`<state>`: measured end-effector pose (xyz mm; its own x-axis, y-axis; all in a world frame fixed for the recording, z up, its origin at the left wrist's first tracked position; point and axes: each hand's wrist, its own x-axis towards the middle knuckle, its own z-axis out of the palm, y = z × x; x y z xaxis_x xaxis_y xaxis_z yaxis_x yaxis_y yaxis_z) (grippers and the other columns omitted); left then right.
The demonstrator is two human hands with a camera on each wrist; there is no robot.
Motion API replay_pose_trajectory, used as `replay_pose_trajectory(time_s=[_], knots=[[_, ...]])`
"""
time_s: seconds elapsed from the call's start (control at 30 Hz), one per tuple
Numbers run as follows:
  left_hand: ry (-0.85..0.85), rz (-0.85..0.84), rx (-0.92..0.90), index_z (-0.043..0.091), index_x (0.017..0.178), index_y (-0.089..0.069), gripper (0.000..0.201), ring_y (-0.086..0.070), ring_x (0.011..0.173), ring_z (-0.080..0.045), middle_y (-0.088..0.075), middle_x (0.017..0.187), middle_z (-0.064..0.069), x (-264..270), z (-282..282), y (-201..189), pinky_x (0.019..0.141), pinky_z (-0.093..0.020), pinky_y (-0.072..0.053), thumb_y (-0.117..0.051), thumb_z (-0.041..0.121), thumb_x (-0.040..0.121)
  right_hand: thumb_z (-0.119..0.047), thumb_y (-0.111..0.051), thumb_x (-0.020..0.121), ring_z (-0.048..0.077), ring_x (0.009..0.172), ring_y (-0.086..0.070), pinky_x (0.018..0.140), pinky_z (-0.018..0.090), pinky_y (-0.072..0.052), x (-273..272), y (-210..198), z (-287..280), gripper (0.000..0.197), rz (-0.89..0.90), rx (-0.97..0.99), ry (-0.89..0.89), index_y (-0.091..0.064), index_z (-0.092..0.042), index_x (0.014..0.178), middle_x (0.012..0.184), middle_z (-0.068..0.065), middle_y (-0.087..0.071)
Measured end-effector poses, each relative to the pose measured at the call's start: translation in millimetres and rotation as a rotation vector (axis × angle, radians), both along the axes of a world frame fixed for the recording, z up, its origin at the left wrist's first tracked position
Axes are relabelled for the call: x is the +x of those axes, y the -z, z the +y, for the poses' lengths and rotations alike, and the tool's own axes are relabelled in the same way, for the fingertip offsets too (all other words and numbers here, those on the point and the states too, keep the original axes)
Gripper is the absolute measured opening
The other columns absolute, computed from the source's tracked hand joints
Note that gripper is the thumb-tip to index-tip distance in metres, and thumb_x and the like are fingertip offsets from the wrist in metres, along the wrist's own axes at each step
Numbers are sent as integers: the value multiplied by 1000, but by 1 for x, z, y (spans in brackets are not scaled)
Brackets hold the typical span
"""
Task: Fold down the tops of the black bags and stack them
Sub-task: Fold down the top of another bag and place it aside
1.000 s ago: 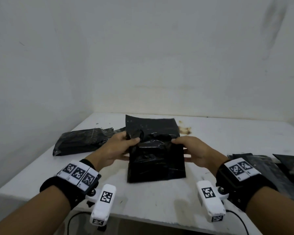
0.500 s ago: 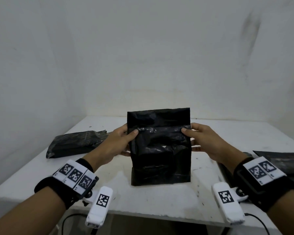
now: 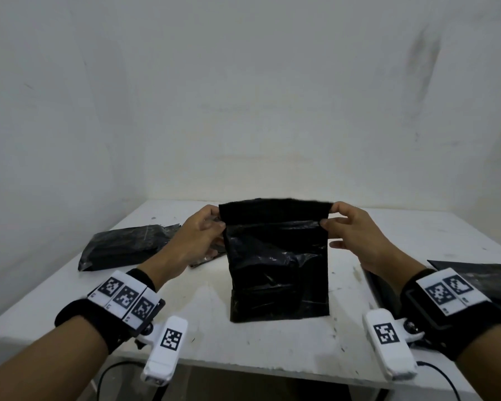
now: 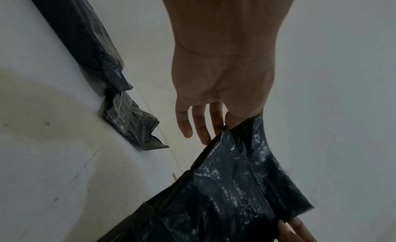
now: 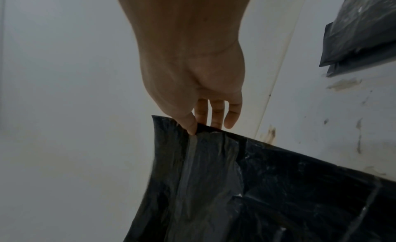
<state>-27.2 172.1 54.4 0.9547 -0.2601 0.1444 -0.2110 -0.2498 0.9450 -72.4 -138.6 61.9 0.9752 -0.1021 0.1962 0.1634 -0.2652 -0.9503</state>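
A black plastic bag stands upright in the middle of the white table, its flat top strip raised. My left hand pinches the bag's upper left corner between thumb and fingers; in the left wrist view the bag hangs below that hand. My right hand pinches the upper right corner, and the right wrist view shows its thumb pressed on the bag's top edge.
Another black bag lies flat at the table's left, close to the left wall. More black bags lie at the right edge. The back wall and left wall close the table's corner. A cable hangs below the front edge.
Both hands have lifted the bag from leaning flat to standing upright, and slid up its sides to the top corners. The top strip now stands straight.
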Motion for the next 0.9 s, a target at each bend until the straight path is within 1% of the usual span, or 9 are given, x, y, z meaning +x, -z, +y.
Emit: replay_pose_trajectory(time_s=[0.17, 0.3, 0.37, 0.5, 0.57, 0.63, 0.77, 0.83, 0.9], knots=[[-14, -1, -22, 19, 103, -63, 7, -72, 81, -17, -76, 94, -3, -2, 0, -3, 70, -33, -48, -57, 20, 103, -2, -51, 95, 13, 74, -66, 73, 30, -48, -2, -1, -4, 23, 30, 39, 23, -67, -18, 89, 90, 3, -72], [-36, 21, -12, 16, 90, -66, 23, -68, 74, -12, -74, 83, 3, -3, -2, -5, 70, -32, -48, -48, 4, 99, -1, -48, 92, 15, 80, -63, 76, 34, -51, -2, -2, -6, 28, 64, 86, 60, -73, -13, 89, 89, 1, -71], [-33, 59, -39, 13, 88, -68, 23, -68, 73, -12, -74, 80, 1, -4, -3, -8, 71, -33, -47, -47, 6, 95, -4, -49, 92, 18, 80, -64, 79, 37, -49, -1, -3, -8, 26, 75, 144, 47, -73, -10, 88, 88, 1, -74], [-34, -8, -37, 10, 90, -70, 15, -69, 78, -15, -73, 85, -3, -3, -2, -7, 72, -35, -54, -75, 24, 89, -11, -71, 88, 17, 83, -67, 79, 36, -49, -3, 1, -12, 7, 34, 101, -34, -72, -10, 94, 90, 2, -74], [-22, -41, -9, 12, 93, -66, 21, -68, 77, -20, -71, 83, -5, -1, -1, -3, 76, -42, -57, -83, 10, 80, 2, -76, 81, 18, 79, -67, 74, 32, -50, -2, 7, -15, 21, -6, 43, -43, -70, -10, 98, 91, 3, -74], [-31, -48, -3, 13, 95, -60, 27, -68, 73, -22, -68, 83, -7, 0, -1, 2, 79, -49, -56, -80, 0, 81, 11, -73, 79, 22, 76, -65, 73, 34, -50, -3, 11, -16, 29, -43, -2, -13, -68, -12, 96, 94, 8, -72], [-34, -67, -22, 15, 97, -51, 31, -67, 69, -15, -67, 96, -18, -3, -6, 5, 71, -33, -60, -72, -5, 87, 19, -67, 80, 30, 76, -62, 76, 43, -46, -2, 18, -15, 32, -69, 41, -3, -62, -11, 90, 95, 22, -72], [-22, -99, -1, 20, 90, -53, 29, -67, 74, -19, -67, 102, -23, -3, -6, 5, 79, -45, -60, -70, -4, 89, 18, -66, 81, 28, 75, -61, 76, 42, -44, -1, 21, -14, 30, -80, 19, -6, -64, -12, 85, 85, 16, -71], [-13, -125, 25, 18, 83, -59, 24, -65, 79, -23, -68, 96, -21, -2, -5, 6, 87, -57, -56, -67, -4, 91, 14, -65, 84, 25, 77, -58, 76, 41, -43, 0, 24, -13, 27, -88, -5, -12, -69, -12, 82, 79, 12, -67]])
